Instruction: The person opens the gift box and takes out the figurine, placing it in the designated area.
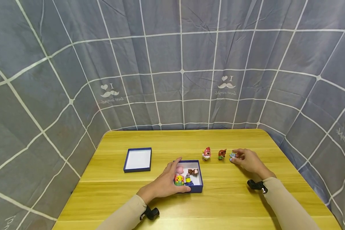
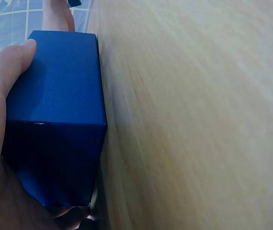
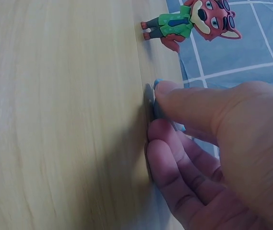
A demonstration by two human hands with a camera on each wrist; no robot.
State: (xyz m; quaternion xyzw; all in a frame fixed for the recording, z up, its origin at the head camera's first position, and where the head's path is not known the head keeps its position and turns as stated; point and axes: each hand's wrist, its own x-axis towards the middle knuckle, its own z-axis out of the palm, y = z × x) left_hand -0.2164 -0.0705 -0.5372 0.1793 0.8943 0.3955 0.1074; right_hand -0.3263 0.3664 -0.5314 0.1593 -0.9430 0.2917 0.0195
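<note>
My left hand (image 1: 164, 181) grips a blue open box (image 1: 200, 179) from its left side, thumb along the front wall and fingers at the back. In the left wrist view the thumb lies against the outside of the box (image 2: 59, 76). Inside are a pink figure (image 1: 179, 170), a yellow-and-green figure (image 1: 179, 180), a yellow-and-blue one (image 1: 188, 180) and a brown one (image 1: 193, 172). Over on the right, my right hand (image 1: 249, 162) pinches a small light-blue figurine (image 1: 233, 155) at the tabletop; the fingers hide most of it.
A fox figurine (image 1: 221, 154) in a green shirt stands left of my right hand. Beside it is a red-and-white figurine (image 1: 206, 154). The blue-rimmed box lid (image 1: 138, 159) lies inside up on the wooden table (image 1: 109, 185). Grey checked curtains (image 1: 166, 86) surround the table.
</note>
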